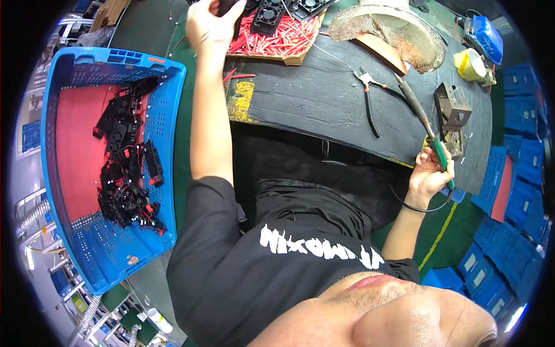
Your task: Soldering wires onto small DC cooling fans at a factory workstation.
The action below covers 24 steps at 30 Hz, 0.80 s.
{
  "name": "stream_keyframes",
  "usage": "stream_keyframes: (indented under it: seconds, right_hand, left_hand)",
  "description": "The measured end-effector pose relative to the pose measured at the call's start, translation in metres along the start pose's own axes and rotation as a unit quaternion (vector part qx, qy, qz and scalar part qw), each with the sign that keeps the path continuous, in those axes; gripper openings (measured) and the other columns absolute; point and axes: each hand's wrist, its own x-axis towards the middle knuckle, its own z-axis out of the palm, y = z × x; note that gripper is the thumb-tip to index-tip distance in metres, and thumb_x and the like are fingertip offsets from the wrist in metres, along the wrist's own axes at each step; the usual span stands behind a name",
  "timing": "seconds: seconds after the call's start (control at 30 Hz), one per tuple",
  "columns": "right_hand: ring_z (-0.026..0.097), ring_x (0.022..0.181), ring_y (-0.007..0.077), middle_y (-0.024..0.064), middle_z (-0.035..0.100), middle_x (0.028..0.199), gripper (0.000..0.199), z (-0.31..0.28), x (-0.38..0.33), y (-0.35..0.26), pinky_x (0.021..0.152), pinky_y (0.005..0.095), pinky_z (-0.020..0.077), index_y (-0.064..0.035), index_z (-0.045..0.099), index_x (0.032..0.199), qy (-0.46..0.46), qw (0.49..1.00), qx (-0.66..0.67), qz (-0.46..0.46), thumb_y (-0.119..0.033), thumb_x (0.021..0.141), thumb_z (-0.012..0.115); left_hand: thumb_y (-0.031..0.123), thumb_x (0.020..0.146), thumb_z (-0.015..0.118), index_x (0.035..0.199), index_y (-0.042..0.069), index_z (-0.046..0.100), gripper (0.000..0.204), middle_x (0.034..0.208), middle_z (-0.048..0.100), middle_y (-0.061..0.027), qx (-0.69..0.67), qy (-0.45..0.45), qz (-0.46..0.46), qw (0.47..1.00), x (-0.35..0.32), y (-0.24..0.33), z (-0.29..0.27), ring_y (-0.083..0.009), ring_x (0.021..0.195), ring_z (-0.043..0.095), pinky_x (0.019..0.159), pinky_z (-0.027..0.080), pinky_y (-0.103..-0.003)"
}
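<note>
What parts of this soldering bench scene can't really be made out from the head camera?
- Dark object in the left hand: cut off by the top edge.
- Small black fans: partly cut off by the top edge.
- Parts in the blue crate: tangled, too small to count.
- Soldering iron tip: too small to judge.

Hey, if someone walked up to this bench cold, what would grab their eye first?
Probably the big blue crate on the person's left, with a heap of small black fans on its red floor. Next, the green-handled soldering iron gripped in the right hand at the dark worktop's right edge. The left hand reaches up to a tray of red wire pieces, holding something dark.
</note>
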Motion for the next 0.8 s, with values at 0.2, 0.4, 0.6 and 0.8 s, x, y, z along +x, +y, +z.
stream_keyframes:
  seconds: [0.2,0.4,0.6,0.8]
  right_hand:
    - [0.060,0.069,0.0204,0.0154,0.068,0.085,0.052,0.002,0.007,0.003,0.056,0.0306,0.0445,0.0006,0.063,0.114,0.035,0.999,-0.014,-0.020,-0.039,0.098,0.032]
    - [0.062,0.064,0.0206,0.0149,0.069,0.079,0.044,0.012,0.003,-0.001,0.051,0.0297,0.0447,-0.0005,0.065,0.106,0.037,0.999,-0.015,-0.032,-0.034,0.096,0.039]
    - [0.061,0.063,0.0196,0.0148,0.069,0.081,0.043,0.012,0.001,0.001,0.052,0.0281,0.0448,-0.0025,0.065,0.106,0.045,0.999,-0.007,-0.022,-0.035,0.097,0.039]
    - [0.062,0.066,0.0184,0.0127,0.071,0.087,0.047,-0.002,0.001,-0.001,0.052,0.0265,0.0456,-0.0010,0.066,0.109,0.028,0.999,-0.009,-0.026,-0.038,0.097,0.039]
  left_hand:
    - [0.019,0.067,0.085,0.103,0.001,0.068,0.043,0.099,0.066,-0.0205,0.188,0.097,0.115,0.971,0.026,-0.026,0.055,-0.0348,0.093,0.063,0.083,0.051,-0.041]
    - [0.013,0.075,0.078,0.117,0.000,0.063,0.046,0.116,0.062,-0.0221,-0.059,0.004,0.124,0.991,0.023,-0.028,0.043,-0.0355,0.106,0.061,0.093,0.049,-0.040]
    - [0.010,0.084,0.066,0.115,0.008,0.068,0.031,0.125,0.062,-0.0155,0.219,0.029,0.205,0.954,-0.034,-0.024,-0.049,-0.0331,0.113,0.060,0.098,0.048,-0.036]
    - [0.011,0.086,0.062,0.115,0.006,0.067,0.030,0.117,0.065,-0.0127,0.398,0.119,0.022,0.909,-0.155,-0.057,-0.199,-0.0295,0.112,0.060,0.099,0.046,-0.039]
